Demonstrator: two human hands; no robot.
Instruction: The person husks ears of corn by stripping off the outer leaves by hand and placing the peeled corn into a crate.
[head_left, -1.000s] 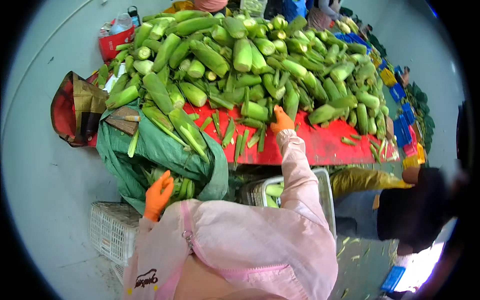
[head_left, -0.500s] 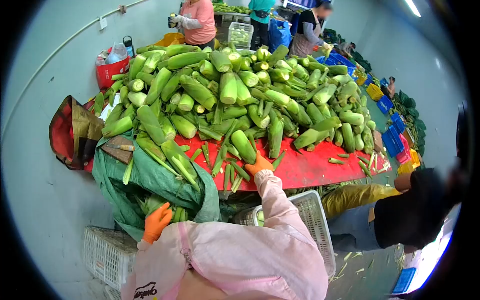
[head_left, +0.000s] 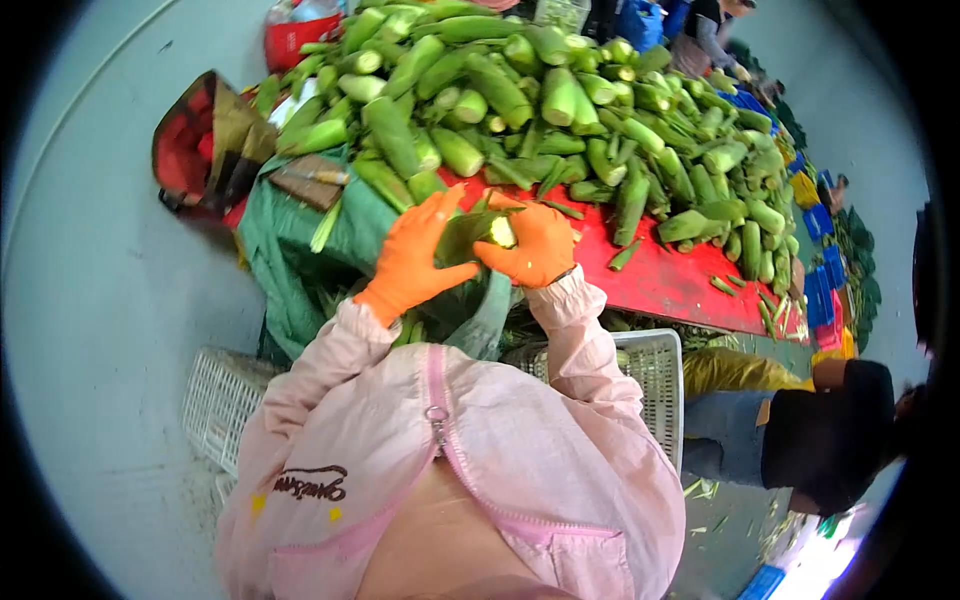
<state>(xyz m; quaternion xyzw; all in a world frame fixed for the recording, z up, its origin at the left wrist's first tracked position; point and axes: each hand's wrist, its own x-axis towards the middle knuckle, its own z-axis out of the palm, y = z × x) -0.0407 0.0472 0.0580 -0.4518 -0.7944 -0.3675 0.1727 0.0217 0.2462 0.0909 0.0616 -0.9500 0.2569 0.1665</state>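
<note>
In front of my chest, both orange-gloved hands are at one green corn ear (head_left: 463, 236), its pale cut end facing my right side. My right hand (head_left: 532, 243) is wrapped round that cut end. My left hand (head_left: 418, 258) lies against the ear's other side, thumb and fingers spread apart. Beneath them is a green sack (head_left: 285, 240) with husks inside, partly hidden by my hands. Beyond, a large heap of unhusked corn (head_left: 560, 97) covers much of the red table (head_left: 655, 277).
White crates stand at the left (head_left: 225, 400) and right (head_left: 655, 385) of my body. A wooden-handled tool (head_left: 318, 176) lies by the sack, near an open bag (head_left: 205, 150). A person in dark clothing (head_left: 825, 430) is close at the right; other people are farther back.
My right hand has brought a corn ear from the table to above the sack. My left hand has risen from the sack's opening to the ear. The view has shifted.
</note>
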